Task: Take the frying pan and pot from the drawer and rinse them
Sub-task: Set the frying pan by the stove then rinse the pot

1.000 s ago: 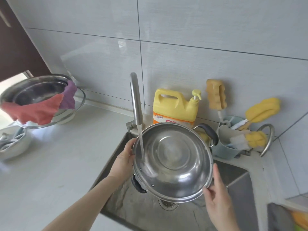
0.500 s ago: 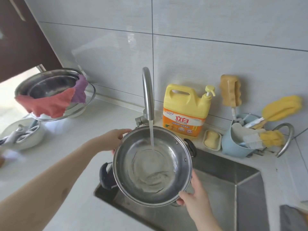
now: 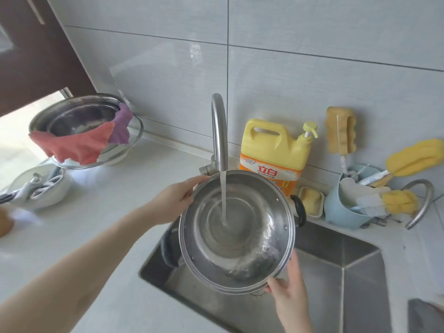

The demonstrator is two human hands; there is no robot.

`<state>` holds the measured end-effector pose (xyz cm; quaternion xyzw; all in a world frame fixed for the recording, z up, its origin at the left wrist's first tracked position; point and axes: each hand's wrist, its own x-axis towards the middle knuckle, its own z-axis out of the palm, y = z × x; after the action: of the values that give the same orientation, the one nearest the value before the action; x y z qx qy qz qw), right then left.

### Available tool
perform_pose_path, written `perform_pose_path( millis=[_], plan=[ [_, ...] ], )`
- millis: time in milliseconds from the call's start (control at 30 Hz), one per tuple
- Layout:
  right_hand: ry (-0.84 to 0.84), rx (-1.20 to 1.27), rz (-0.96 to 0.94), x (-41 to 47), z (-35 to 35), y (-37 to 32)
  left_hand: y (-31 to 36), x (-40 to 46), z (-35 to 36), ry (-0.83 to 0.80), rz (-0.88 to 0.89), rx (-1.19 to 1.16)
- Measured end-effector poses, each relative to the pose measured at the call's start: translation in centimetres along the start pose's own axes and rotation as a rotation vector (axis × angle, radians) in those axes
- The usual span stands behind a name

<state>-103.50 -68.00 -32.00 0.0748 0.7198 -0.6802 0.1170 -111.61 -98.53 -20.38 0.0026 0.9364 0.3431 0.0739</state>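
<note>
At far left, a stack of steel bowls [image 3: 79, 116] draped with a red cloth [image 3: 74, 146] is standing on the bench [image 3: 101, 203]. The left hand [image 3: 175, 203] is gripping the pot [image 3: 236, 233] at its upper-left rim, fingers clamped on the edge; half a second ago it was reaching in higher on the rim. Water from the tap [image 3: 219, 131] is striking the pot's base, now nearer centre. The pot is being held over the sink [image 3: 336, 272], less tilted than earlier. The right hand [image 3: 288, 287] is supporting the lower-right rim, fingers closed on it. A yellow detergent jug [image 3: 274, 147] is standing behind.
</note>
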Motion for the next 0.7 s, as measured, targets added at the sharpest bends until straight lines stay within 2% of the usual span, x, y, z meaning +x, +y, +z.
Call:
perform_pose_path(
  millis=[133, 233, 333, 400, 567, 700],
  plan=[
    [0.036, -0.328, -0.097, 1.3, -3.1, -4.5, -2.5, -1.2, 3.0, 0.089, -0.090, -0.321],
    [-0.025, -0.512, -0.043, 2.9, -5.5, -9.2, -2.7, -1.6, 4.8, -0.013, -0.210, -0.526],
    [-0.102, -0.444, 0.050, 3.8, -6.4, -12.2, -2.5, -1.6, 5.4, -0.195, -0.307, -0.580],
    [-0.148, -0.349, 0.120, 3.9, -6.7, -11.8, -2.3, -1.4, 4.8, -0.254, -0.340, -0.555],
    [-0.183, -0.114, 0.290, 2.8, -5.5, -5.7, -1.6, -1.1, 2.5, -0.246, -0.291, -0.412],
    [-0.123, -0.041, 0.227, 2.2, -3.8, -2.2, -0.2, -1.0, 2.9, -0.153, -0.212, -0.285]
  ],
)
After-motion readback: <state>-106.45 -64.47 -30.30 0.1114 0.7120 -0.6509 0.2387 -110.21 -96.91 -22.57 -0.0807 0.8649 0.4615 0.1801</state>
